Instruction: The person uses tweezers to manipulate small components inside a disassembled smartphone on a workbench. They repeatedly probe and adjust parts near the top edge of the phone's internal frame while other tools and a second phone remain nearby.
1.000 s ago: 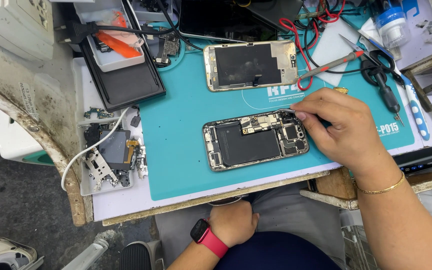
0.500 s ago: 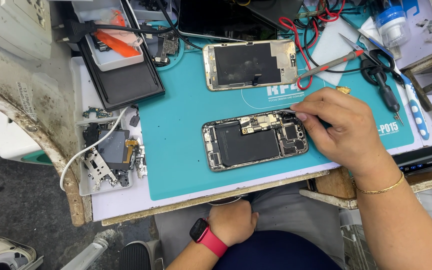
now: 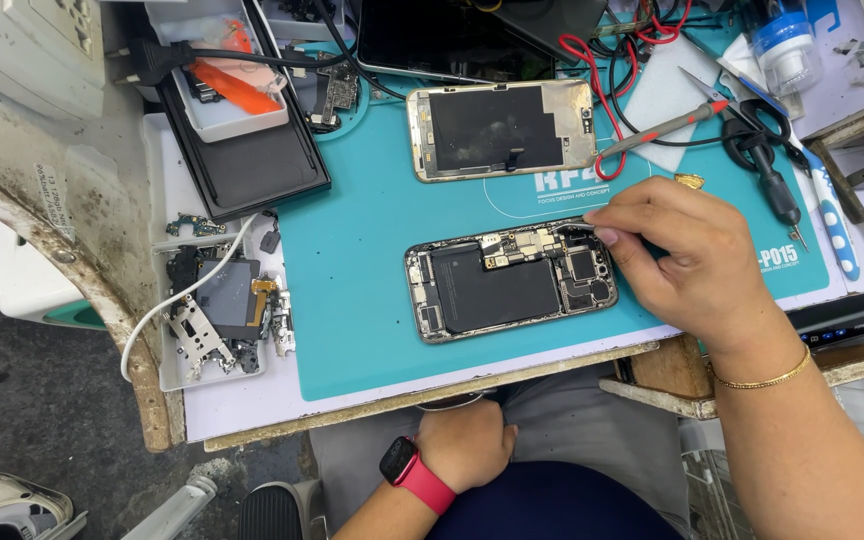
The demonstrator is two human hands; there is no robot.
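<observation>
Opened phone, its insides bare, lies flat near the middle of the teal work mat, its long axis running left to right across my view. Starting at the far left, I see a white tray of loose small parts with a white cable trailing over it, and above that a black tray holding a smaller white dish with an orange piece. My left hand sits low at my lap below the table edge, loosely curled, holding nothing I can see, well apart from the phone. Moving right, I count two phone bodies: the opened one, and a second phone frame lying just above it, parallel. My right hand is plainly the nearer one; its fingertips are pinched together at the phone's upper right corner, apparently around a thin dark tool that I can barely make out. The phone lies to the left of that hand. Farther right, beyond the hand, I count one red-tipped probe, one pair of scissors and one screwdriver.
</observation>
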